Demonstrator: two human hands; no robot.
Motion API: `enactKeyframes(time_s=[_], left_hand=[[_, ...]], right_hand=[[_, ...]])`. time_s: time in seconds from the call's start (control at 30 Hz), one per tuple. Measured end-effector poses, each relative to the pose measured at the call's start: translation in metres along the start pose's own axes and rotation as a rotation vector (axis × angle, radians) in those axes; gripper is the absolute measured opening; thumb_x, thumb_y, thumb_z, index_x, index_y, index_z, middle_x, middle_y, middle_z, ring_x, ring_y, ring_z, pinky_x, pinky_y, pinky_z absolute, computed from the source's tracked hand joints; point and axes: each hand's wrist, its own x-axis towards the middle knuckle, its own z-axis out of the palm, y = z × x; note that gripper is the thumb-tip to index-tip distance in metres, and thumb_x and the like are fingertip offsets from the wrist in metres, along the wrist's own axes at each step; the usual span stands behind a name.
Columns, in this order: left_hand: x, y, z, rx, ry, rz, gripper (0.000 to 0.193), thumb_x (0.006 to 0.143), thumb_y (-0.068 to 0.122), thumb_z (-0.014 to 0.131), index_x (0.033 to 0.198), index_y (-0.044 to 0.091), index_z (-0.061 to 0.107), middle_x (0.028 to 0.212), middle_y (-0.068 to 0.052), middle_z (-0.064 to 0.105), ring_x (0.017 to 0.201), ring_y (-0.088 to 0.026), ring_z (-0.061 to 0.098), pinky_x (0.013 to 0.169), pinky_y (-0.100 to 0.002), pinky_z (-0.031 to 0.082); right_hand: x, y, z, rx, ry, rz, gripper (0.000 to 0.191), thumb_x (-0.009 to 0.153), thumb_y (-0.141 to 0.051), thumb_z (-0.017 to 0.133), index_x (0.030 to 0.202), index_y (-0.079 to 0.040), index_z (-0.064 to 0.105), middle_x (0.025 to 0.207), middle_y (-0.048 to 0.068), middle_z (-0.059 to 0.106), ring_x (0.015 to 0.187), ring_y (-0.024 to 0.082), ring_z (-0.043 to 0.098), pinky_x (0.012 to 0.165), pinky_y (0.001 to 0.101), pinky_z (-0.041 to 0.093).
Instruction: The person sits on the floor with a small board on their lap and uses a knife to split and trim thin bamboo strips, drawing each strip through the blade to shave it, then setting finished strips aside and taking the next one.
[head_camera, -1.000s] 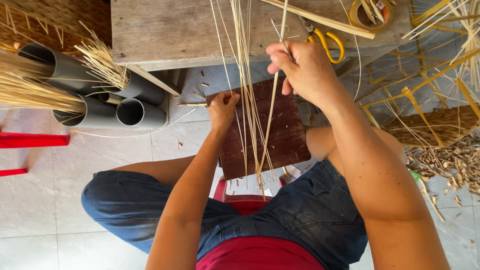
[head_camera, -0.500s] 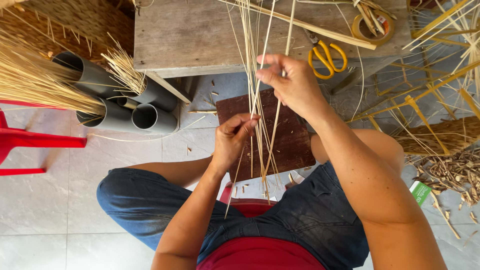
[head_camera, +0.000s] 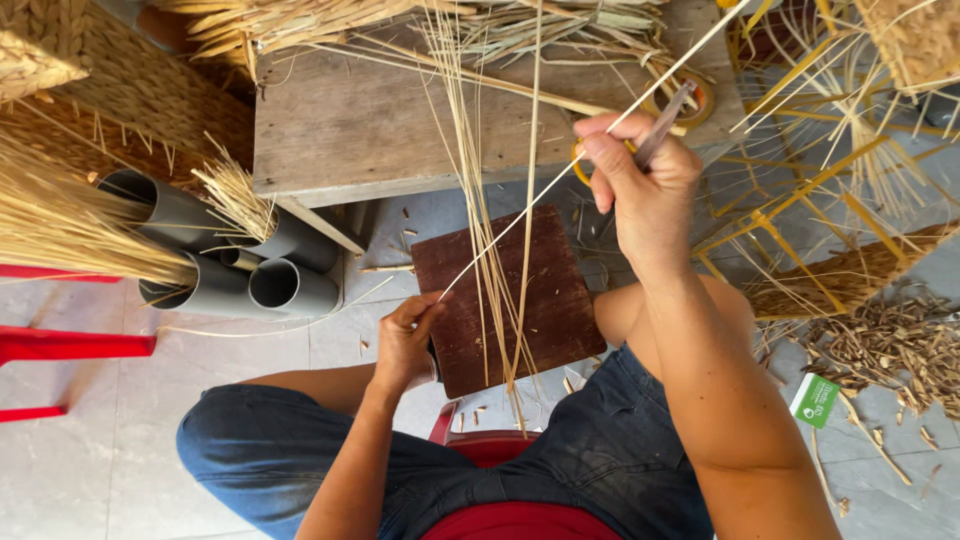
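From the head view, my left hand (head_camera: 405, 340) pinches the low end of a thin pale reed strip (head_camera: 530, 210) at the edge of the brown board (head_camera: 545, 300). My right hand (head_camera: 645, 190) is clenched around the strip higher up, together with yellow-handled scissors (head_camera: 660, 125). More loose straws (head_camera: 485, 230) hang between my fingers, across the board.

Dark blue denim shorts, rolled at the knee; red top; 2 bare forearms
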Motion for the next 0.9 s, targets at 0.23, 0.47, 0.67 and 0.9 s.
enactKeyframes(time_s=[0.23,0.47,0.67,0.9], left_hand=[[-0.001,0.058,-0.034,0.102,-0.103,-0.068,0.032,0.092,0.01,0.069,0.124,0.009,0.072,0.113,-0.008,0.077,0.094,-0.014,0.069,0.08,-0.03,0.056],[-0.008,0.185,-0.047,-0.222,0.054,0.514,0.028,0.102,0.008,0.069,0.129,0.001,0.07,0.121,-0.01,0.075,0.107,-0.016,0.069,0.096,-0.028,0.056],[0.006,0.233,-0.023,-0.347,0.075,0.601,0.024,0.101,0.001,0.075,0.125,0.003,0.073,0.11,-0.007,0.076,0.092,-0.009,0.072,0.079,-0.021,0.059],[0.012,0.24,-0.021,-0.53,-0.061,0.515,0.018,0.102,0.003,0.068,0.12,0.002,0.07,0.116,-0.008,0.074,0.099,-0.01,0.072,0.084,-0.024,0.063]], right_hand=[[-0.067,0.006,0.038,-0.113,-0.405,0.172,0.007,0.099,-0.008,0.069,0.101,-0.004,0.074,0.085,-0.001,0.069,0.058,0.002,0.055,0.047,0.0198,0.049],[-0.098,0.01,0.055,-0.221,-0.52,0.17,0.009,0.094,-0.009,0.075,0.103,-0.007,0.074,0.079,0.002,0.067,0.056,0.007,0.064,0.047,0.0251,0.049],[-0.103,0.021,0.052,-0.306,-0.499,-0.103,0.02,0.091,-0.009,0.077,0.109,-0.005,0.069,0.089,0.006,0.068,0.07,0.013,0.068,0.061,0.0301,0.053],[-0.087,0.013,0.026,-0.061,-0.575,0.151,0.048,0.101,-0.044,0.06,0.136,-0.011,0.057,0.093,0.004,0.064,0.068,0.007,0.052,0.06,0.0213,0.045]])
